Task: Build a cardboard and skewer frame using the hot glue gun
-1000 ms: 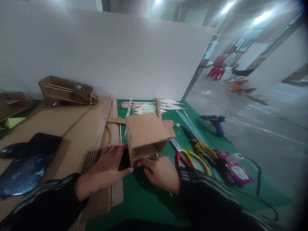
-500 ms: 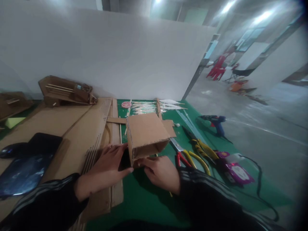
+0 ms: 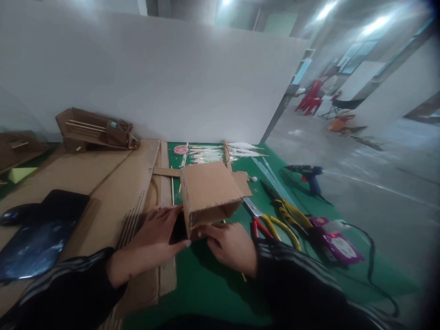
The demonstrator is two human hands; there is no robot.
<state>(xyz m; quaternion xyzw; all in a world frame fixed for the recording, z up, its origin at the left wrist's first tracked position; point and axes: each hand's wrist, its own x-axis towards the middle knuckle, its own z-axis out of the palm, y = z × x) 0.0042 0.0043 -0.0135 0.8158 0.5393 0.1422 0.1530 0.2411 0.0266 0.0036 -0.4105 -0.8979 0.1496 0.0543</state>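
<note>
An open-fronted cardboard box (image 3: 211,185) stands in the middle of the green tabletop. Along its left wall lie the fingers of my left hand (image 3: 154,236), with the thumb reaching to the lower front corner, so the hand steadies the box. At the lower front edge, my right hand (image 3: 230,245) has its fingers curled and closed on the box's bottom. Its fingertips are partly hidden under the opening. A cardboard strip (image 3: 167,172) sticks out from the box's left side, and a flap (image 3: 242,183) shows on the right.
Scissors (image 3: 254,211), pliers (image 3: 287,206), a glue gun (image 3: 305,174) and a purple corded device (image 3: 337,243) lie to the right. Behind the box are wrapped sticks (image 3: 206,153). Cardboard sheets (image 3: 103,183), thin sticks (image 3: 129,224) and a dark tablet-like slab (image 3: 37,247) occupy the left.
</note>
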